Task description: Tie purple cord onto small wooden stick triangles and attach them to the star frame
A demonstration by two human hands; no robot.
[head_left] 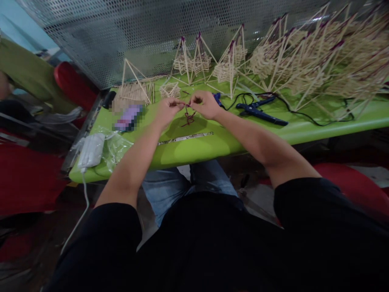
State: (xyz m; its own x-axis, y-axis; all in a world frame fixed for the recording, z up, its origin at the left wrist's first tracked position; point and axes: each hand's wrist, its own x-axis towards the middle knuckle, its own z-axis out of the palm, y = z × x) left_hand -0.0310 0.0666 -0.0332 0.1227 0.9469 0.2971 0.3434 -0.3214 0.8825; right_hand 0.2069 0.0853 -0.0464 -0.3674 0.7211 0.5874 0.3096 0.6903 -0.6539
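My left hand [170,108] and my right hand [204,104] meet above the green tabletop, both with fingers pinched on a dark red string [189,118]. Loops of the string dangle below the fingertips, close to the table. Just behind my hands sits a small stack of wooden sticks [170,90]. To its left a larger bundle of sticks [133,94] carries a tall triangle of sticks. Right of my right hand lies a dark blue glue gun or clamp-like tool [261,110] with a black cord; its exact kind is unclear.
Several stick structures with purple-tied tops [231,65] crowd the back and right of the green table [182,152]. A phone [129,117], a white power strip [92,150] and clear plastic [117,146] lie left. A perforated metal panel [146,36] stands behind. Another person [33,69] is at far left.
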